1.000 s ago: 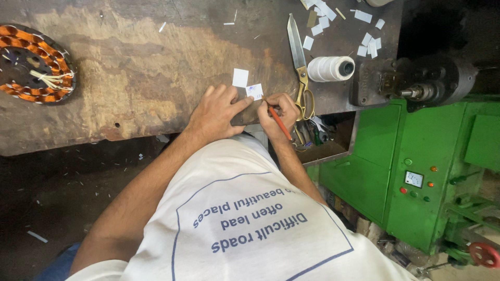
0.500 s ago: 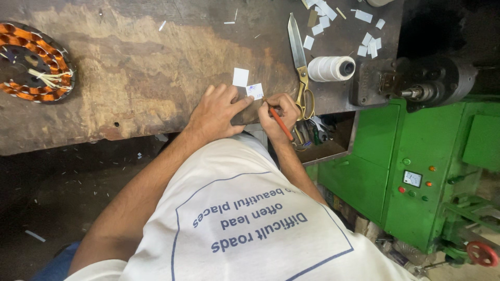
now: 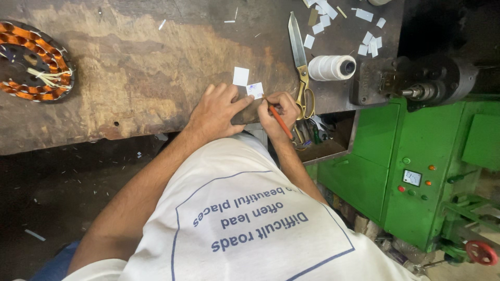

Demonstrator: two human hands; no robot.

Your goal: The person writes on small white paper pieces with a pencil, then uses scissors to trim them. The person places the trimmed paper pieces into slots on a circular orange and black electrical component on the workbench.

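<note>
My left hand (image 3: 217,110) lies flat on the worn wooden bench (image 3: 130,67), fingertips pressing beside a small white paper slip (image 3: 255,90). My right hand (image 3: 278,112) is closed around a red pen (image 3: 280,122), its tip touching the edge of that slip. A second blank white slip (image 3: 240,76) lies just beyond the first. My white printed shirt fills the lower part of the view.
Large scissors (image 3: 300,62) and a spool of white thread (image 3: 331,67) lie right of my hands. Several paper slips (image 3: 364,39) are scattered at the bench's far right. A copper-wound stator (image 3: 32,61) sits at far left. A green machine (image 3: 416,166) stands to the right.
My right hand has shifted very slightly with the pen on the slip. The left hand stays pressed on the bench.
</note>
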